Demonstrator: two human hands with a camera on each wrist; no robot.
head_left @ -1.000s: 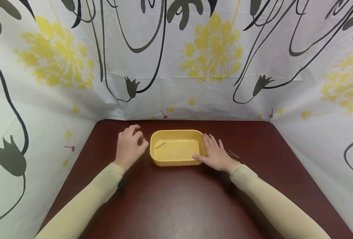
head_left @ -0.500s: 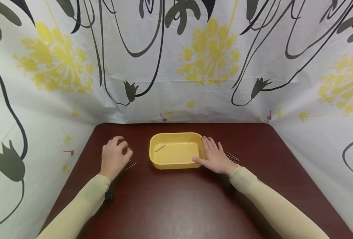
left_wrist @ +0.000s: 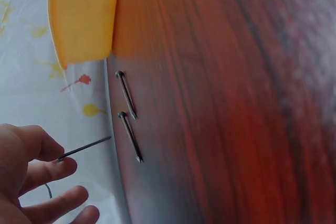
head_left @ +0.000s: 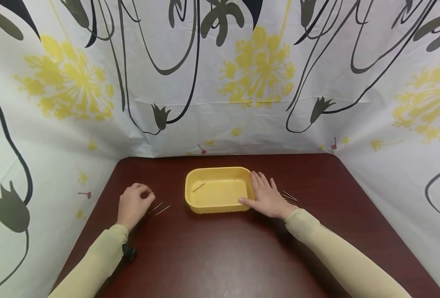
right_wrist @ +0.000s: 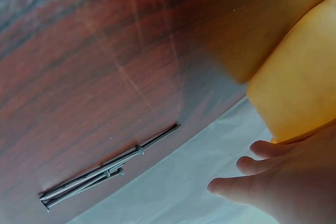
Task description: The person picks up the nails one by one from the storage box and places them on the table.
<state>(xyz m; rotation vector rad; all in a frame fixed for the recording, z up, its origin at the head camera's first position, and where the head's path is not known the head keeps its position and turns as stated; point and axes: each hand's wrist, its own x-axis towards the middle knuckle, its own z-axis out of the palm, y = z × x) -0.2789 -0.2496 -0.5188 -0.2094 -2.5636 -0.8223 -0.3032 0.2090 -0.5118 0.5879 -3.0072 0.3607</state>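
My left hand (head_left: 133, 205) pinches a dark nail (left_wrist: 84, 148) between thumb and finger, over the left part of the table. Two more nails (left_wrist: 127, 96) lie side by side just to the right of that hand. A yellow rectangular container (head_left: 220, 207) stands in the middle with a single nail (head_left: 199, 187) on its floor. Against the container's right end my right hand (head_left: 269, 200) rests with straight fingers, its thumb over the front rim. Beyond that hand, several nails (right_wrist: 86, 179) lie in a loose bunch.
The dark red-brown table (head_left: 220, 256) has a glossy surface and rounded far corners. White fabric (head_left: 220, 82) with yellow and grey flower prints hangs along the back and both sides. A black strap-like item (head_left: 129, 251) shows at the left sleeve.
My left hand has moved left and nearer, away from the container, uncovering the two nails on the table. My right hand stays at the container. The head view has tilted slightly.
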